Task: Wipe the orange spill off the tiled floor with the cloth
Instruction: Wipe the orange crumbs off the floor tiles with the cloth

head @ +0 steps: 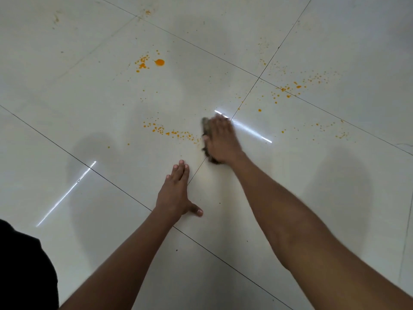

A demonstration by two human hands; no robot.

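Observation:
My right hand [221,139] presses flat on a dark brownish cloth [205,127], which shows only along the hand's left edge, on the glossy white tiled floor [89,97]. The hand is blurred. A trail of orange droplets [172,132] runs leftward from the cloth. A larger orange blob [159,62] with specks beside it lies farther away. More orange splatter [290,88] spreads at the upper right. My left hand [176,193] rests flat on the floor, fingers together and thumb spread, nearer to me and holding nothing.
Dark grout lines [111,185] cross the tiles diagonally. Bright light streaks reflect off the floor at left [67,193] and beside the right hand. Faint orange specks lie at the top [147,12] and far right [340,135]. Black clothing [22,265] fills the lower left corner.

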